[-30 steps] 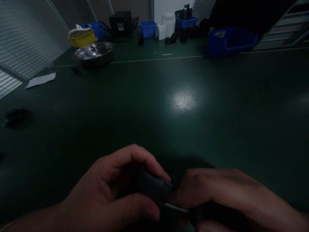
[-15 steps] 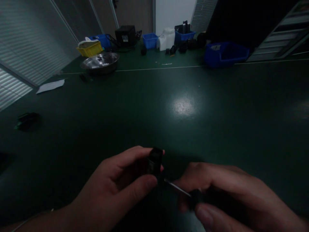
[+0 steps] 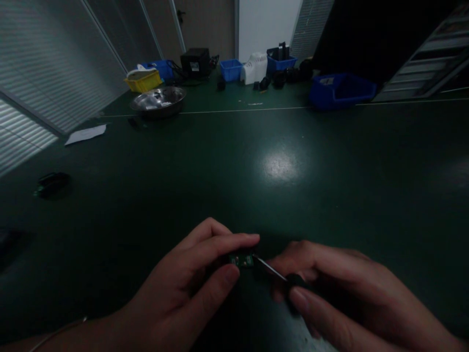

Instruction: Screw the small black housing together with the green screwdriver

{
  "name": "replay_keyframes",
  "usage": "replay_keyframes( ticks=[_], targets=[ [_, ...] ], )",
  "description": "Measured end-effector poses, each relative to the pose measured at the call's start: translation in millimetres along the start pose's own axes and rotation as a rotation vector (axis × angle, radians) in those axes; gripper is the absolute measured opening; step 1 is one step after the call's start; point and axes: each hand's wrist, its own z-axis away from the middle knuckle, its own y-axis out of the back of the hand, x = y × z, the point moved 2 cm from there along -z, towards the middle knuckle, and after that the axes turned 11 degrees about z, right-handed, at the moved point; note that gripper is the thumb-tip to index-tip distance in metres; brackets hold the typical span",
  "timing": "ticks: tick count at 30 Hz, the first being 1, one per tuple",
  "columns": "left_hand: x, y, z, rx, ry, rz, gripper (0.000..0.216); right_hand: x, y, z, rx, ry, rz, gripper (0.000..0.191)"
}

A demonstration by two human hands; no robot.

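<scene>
My left hand (image 3: 190,278) pinches a small green circuit board (image 3: 245,260) between thumb and fingers; part of the piece is hidden behind them. Closed around the dark handle of a screwdriver (image 3: 271,269) is my right hand (image 3: 326,288). The thin metal shaft points left, and its tip is at the right end of the board. Whether the tip touches the board I cannot tell in this dim light.
On the green table (image 3: 183,166) lie a dark object (image 3: 52,184) and a white paper (image 3: 86,134) to the left. Farther back stand a metal bowl (image 3: 159,101), a yellow bin (image 3: 144,80), a black box (image 3: 195,62), a white plastic housing (image 3: 254,69) and a blue bin (image 3: 340,91).
My left hand has turned the piece, so its green board face now shows instead of a dark side. The screwdriver tip has risen slightly beside it. The whole view has shifted a little.
</scene>
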Motion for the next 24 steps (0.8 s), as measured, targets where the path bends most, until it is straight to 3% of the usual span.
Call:
replay_keyframes(
  ticks=[8, 12, 18, 24],
  targets=[
    [-3.0, -4.0, 2.0, 0.008, 0.114, 0.214, 0.034, -1.5, -2.1, 0.4, 0.126, 0.156, 0.003, 0.027],
    [-2.9, -2.8, 1.7, -0.024, 0.138, 0.275, 0.03, -3.3, -4.0, 3.2, 0.133, 0.068, 0.075, 0.033],
    [-0.9, -5.3, -0.9, -0.026, 0.122, 0.297, 0.027, -6.6, 0.2, 2.3, 0.172, 0.062, 0.089, 0.036],
    [-2.3, -7.2, -2.9, -0.029, 0.193, 0.428, 0.026, -9.0, 0.5, -1.4, 0.047, 0.069, 0.04, 0.027]
  ],
)
